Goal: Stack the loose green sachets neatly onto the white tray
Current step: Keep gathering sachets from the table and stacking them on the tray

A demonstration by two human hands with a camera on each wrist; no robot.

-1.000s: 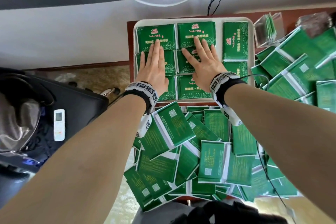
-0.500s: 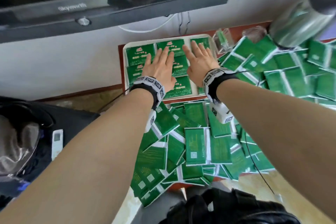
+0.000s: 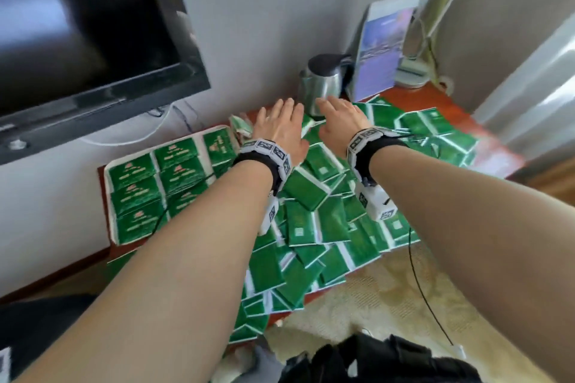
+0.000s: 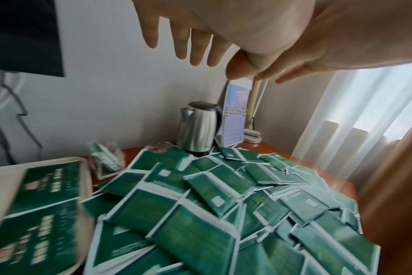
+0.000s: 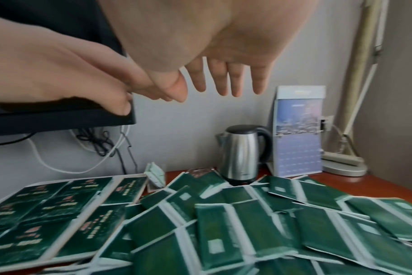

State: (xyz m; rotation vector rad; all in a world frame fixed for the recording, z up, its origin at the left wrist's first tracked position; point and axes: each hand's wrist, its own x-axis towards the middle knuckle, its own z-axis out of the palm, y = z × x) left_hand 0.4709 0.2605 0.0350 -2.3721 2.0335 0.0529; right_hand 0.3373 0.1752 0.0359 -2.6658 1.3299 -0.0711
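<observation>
A white tray (image 3: 109, 166) at the table's left holds neat rows of green sachets (image 3: 133, 193); the same tray (image 4: 84, 161) and tray (image 5: 59, 247) show in both wrist views. Right of it lies a big loose heap of green sachets (image 3: 314, 227), also heap (image 4: 223, 214) and heap (image 5: 259, 232). My left hand (image 3: 280, 124) and right hand (image 3: 339, 121) hover side by side above the heap, palms down, fingers straight, holding nothing. The wrist views show the left hand (image 4: 200, 42) and the right hand (image 5: 223, 76) spread and empty in the air.
A steel kettle (image 3: 323, 84) stands at the back behind the hands, with a blue upright card (image 3: 382, 50) and a lamp base (image 3: 410, 71) to its right. A clear holder with sachets (image 3: 241, 126) sits by the tray's far corner. A black TV (image 3: 77, 40) hangs at left.
Both hands lifted off the sachets on the tray and moved right, over the loose heap. The head view swung up and right.
</observation>
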